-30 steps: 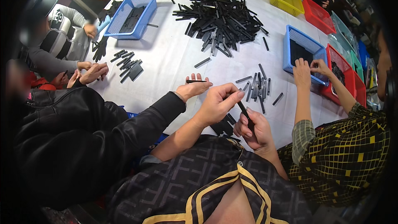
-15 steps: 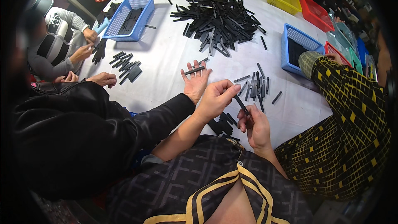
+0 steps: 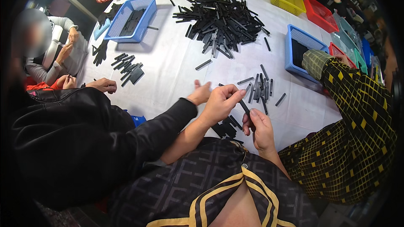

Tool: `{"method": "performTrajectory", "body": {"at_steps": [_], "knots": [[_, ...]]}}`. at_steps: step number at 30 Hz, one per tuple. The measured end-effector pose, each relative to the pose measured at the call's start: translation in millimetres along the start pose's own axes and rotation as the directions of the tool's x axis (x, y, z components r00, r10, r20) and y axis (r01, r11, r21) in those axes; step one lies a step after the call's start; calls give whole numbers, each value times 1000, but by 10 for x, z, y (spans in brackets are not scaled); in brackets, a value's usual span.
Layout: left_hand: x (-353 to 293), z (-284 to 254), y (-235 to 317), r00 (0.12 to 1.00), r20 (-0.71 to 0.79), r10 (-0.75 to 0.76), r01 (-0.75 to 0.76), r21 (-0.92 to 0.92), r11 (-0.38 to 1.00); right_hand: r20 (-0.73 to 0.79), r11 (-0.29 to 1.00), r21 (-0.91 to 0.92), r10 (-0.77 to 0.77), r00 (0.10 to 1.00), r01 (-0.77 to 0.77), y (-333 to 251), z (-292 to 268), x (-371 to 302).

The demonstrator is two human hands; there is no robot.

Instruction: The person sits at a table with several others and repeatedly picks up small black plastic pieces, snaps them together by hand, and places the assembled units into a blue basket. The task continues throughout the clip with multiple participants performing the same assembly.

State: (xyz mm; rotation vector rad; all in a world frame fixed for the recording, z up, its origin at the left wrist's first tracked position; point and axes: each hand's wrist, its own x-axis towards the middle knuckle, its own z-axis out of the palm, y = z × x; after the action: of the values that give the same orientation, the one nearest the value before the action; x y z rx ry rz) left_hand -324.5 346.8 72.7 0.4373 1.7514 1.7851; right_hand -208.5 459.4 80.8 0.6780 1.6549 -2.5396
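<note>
Between my two hands is a slim black strip (image 3: 244, 107), slanting down to the right. My left hand (image 3: 221, 104) pinches its upper end between thumb and fingers. At the lower end, my right hand (image 3: 261, 129) grips it with thumb and fingertips. Just beyond my hands lies a small loose group of black strips (image 3: 261, 87). More dark pieces (image 3: 227, 127) lie close to my body, partly hidden by my left wrist. A co-worker's hand (image 3: 200, 93) in a black sleeve reaches across beside my left hand.
A large heap of black strips (image 3: 223, 23) fills the far middle of the white table (image 3: 168, 54). Blue baskets (image 3: 141, 38) (image 3: 294, 65) with black pieces stand left and right. Yellow baskets (image 3: 288, 6) and a red basket (image 3: 320, 14) line the far side. A patterned sleeve (image 3: 349, 88) crowds my right.
The co-worker's hand beside mine, which held strips on its palm, has turned and drawn back; a strip lies near the heap. My hands keep the same strip with barely any shift.
</note>
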Motion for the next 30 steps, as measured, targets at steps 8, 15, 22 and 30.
{"method": "performTrajectory", "body": {"at_steps": [8, 15, 22, 30], "knots": [[127, 23, -442, 995, -10, -96, 96, 133, 986, -148, 976, -216, -4, 989, -28, 282, -338, 86], [587, -782, -1231, 945, -326, -34, 199, 488, 850, -632, 926, -335, -82, 771, -175, 826, -1339, 131], [565, -558, -1153, 975, -217, 36, 147, 767, 625, -782, 824, -477, -240, 575, -305, 1217, -1892, 204], [524, -545, -1185, 982, -190, 13, 151, 817, 557, -783, 748, -545, -293, 548, -379, 1247, -1900, 255]]}}
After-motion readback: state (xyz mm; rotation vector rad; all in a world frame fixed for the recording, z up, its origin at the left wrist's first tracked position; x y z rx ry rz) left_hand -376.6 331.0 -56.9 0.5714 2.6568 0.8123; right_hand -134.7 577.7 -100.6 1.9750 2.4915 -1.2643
